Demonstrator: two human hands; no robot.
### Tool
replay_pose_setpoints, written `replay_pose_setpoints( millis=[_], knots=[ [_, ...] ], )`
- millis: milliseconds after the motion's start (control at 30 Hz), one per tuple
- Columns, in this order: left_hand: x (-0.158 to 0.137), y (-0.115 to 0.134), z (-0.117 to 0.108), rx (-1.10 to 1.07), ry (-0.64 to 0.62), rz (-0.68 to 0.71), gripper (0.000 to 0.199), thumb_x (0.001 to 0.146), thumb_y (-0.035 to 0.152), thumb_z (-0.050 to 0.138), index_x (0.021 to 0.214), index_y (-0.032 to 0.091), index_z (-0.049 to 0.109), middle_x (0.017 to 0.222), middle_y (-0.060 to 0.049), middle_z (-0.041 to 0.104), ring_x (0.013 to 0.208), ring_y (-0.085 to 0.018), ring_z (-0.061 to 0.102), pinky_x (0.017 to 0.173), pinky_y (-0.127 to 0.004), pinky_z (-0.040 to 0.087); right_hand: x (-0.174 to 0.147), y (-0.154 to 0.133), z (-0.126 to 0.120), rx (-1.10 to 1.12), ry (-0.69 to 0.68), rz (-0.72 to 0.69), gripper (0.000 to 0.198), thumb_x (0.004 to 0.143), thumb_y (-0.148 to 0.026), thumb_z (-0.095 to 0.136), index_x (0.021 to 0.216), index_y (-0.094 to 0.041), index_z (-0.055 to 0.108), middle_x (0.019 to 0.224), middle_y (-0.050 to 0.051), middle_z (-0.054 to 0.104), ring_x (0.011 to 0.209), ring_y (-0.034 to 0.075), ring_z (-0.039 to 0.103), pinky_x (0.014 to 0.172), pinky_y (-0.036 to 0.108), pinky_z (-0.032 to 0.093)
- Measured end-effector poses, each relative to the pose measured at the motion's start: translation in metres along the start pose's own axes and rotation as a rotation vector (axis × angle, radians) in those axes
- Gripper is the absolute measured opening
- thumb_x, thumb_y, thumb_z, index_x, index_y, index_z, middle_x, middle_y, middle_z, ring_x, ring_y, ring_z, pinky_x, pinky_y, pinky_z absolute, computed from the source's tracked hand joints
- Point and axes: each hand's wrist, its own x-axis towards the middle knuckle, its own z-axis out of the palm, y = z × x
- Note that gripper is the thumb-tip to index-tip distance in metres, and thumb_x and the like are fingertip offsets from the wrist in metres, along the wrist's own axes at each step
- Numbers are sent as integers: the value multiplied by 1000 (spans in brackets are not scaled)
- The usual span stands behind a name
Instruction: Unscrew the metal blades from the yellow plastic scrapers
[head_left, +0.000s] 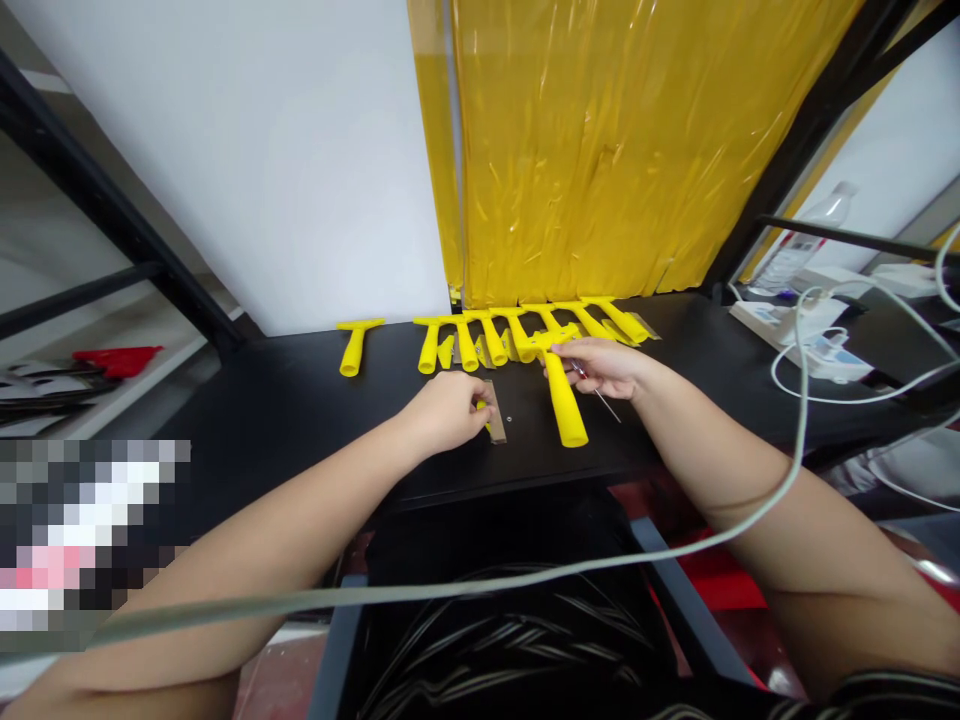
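Note:
My left hand [450, 410] is closed around a small yellow part with a flat brownish strip [498, 422], low over the black tabletop. Most of the yellow part is hidden by my fingers. In my right hand [606, 368] is a yellow T-shaped scraper handle [567, 405], its hollow round end pointing toward me. The same hand also has a thin screwdriver [606, 404] tucked in the fingers, its shaft angled down to the right. A tiny metal screw [509, 419] lies between my hands.
Several yellow T-shaped handles [469, 345] line the back of the black table [300, 420], with one handle [351, 350] apart at left. A pale cable [525, 577] hangs across in front of me. At right are a power strip [814, 345] and a plastic bottle [806, 240].

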Motion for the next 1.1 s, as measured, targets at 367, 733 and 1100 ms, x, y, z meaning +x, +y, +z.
replay_pose_setpoints(
  millis=[367,733,1100],
  knots=[
    [14,29,11,304,5,36,31,94,44,63,89,16,75,94,-17,71,88,-31,69,80,-41,52,-3,2,4,-62,45,-13,16,102,-22,59,91,-13,66,80,9,69,53,6,58,31,9,26],
    [-34,-44,-9,328,75,-169,35,96,45,56,98,19,79,99,-14,69,87,-27,67,81,-37,51,-2,6,3,-116,51,-27,14,97,-22,68,87,-14,66,82,10,70,55,7,62,31,10,26],
    [46,-138,-42,96,111,-295,20,74,37,78,64,22,73,66,-9,64,92,-31,63,90,-42,44,-1,7,3,-155,40,-35,16,99,-24,66,88,-13,70,86,10,72,56,6,62,31,9,27]
  ],
)
